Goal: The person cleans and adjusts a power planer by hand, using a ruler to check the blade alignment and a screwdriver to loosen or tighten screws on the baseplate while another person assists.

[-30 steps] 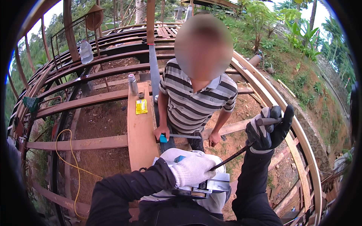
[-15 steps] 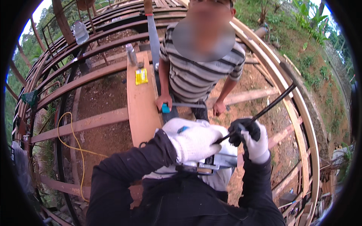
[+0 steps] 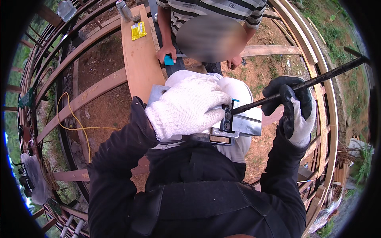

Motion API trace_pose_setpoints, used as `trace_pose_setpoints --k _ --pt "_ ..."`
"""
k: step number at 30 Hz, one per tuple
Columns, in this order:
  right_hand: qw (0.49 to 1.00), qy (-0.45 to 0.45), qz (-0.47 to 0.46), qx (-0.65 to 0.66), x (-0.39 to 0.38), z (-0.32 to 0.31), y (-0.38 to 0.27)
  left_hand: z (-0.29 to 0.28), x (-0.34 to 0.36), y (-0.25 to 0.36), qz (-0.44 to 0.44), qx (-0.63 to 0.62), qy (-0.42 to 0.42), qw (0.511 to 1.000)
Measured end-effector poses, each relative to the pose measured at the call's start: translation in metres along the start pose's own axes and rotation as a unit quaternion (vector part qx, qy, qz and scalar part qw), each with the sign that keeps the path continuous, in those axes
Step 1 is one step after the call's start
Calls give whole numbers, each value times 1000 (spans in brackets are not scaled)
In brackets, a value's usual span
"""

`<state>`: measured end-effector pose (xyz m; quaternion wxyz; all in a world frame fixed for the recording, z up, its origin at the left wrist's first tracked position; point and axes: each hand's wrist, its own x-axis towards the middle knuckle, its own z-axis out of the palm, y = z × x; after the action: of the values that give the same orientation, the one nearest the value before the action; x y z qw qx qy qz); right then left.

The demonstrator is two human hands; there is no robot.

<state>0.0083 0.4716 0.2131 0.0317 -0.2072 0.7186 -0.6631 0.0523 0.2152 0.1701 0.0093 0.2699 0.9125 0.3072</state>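
Note:
My left hand (image 3: pixel 192 105), in a white knit glove, is closed over a silver metal tool (image 3: pixel 247 126) on my lap. The tool has a black block (image 3: pixel 226 121) and a ridged wheel (image 3: pixel 219 139). Its kind I cannot make out. My right hand (image 3: pixel 291 109), in a white glove with black palm and fingers, grips a long black rod (image 3: pixel 321 78). The rod slants up to the right and ends in a short crosspiece. Its lower end meets the black block beside my left fingertips; how deep it sits is hidden.
Opposite me, a person in a striped shirt (image 3: pixel 214 10) holds a teal handle (image 3: pixel 169 60). A plank (image 3: pixel 141 59) carries a yellow packet (image 3: pixel 138 30) and a bottle (image 3: pixel 124 10). Wooden beams (image 3: pixel 93 93) with gaps over soil surround us. A yellow cord (image 3: pixel 83 128) lies left.
My view has tipped down. My right hand has moved right, away from the left, along with the rod. The rod's lower end now meets the black block, and more of the metal tool shows.

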Motion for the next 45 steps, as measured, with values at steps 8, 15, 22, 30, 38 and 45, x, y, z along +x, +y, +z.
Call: trace_pose_setpoints --k 8,15,22,30,38,45 --pt "1000 -8 5 3 -4 5 4 5 3 -6 8 -8 13 1000" --pt "999 -36 -5 6 -3 9 6 4 1 -5 12 -2 18 1000" --pt "999 -28 -2 -32 -1 14 6 4 4 -9 21 -1 20 1000" --pt "999 -45 -8 -24 9 10 3 -4 12 -7 18 9 17 1000" --pt "985 -119 -44 -113 7 9 2 -42 36 32 -55 -431 85 897" --pt "988 -148 -21 -24 8 17 8 -93 136 63 174 -690 4 703"
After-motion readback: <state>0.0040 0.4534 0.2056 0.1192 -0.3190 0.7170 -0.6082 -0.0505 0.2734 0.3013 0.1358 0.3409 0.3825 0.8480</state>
